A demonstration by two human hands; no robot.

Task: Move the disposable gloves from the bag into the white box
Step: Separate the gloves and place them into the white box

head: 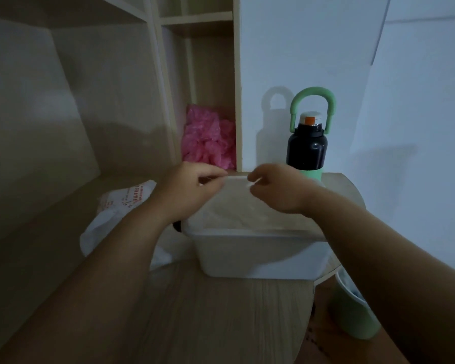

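We look down in dim light at a pale, wood-grain table (208, 311) with a rounded right-hand corner. One white box (260, 256) stands on it at that corner, open at the top, its long side running left to right. Below and to the right of the box, off the table's edge, one green bin (352, 313) stands on the floor. Just left of the box, one white bag (121, 206) with red print lies crumpled on the table, partly behind our left forearm.

Over the far half of the box we count two hands. The left hand (192, 185) and the right hand (276, 187) each pinch, between thumb and curled fingers, one end of a single thin, translucent disposable glove (234, 203). Its held edge is stretched between the hands and runs left to right, in line with the box's long side. The rest of the film hangs down from that edge toward the inside of the box. We cannot tell which way its fingers point, nor whether its lower end touches the bottom of the box.

Beyond the box to the right, one black bottle (307, 151) with a green base and a green loop handle stands upright on the table against a white wall (326, 48). Beyond the box to the left, a pale wooden shelf unit (166, 74) rises from the table. In its narrow compartment, just behind the hands, lies one heap of crumpled pink plastic (208, 137)
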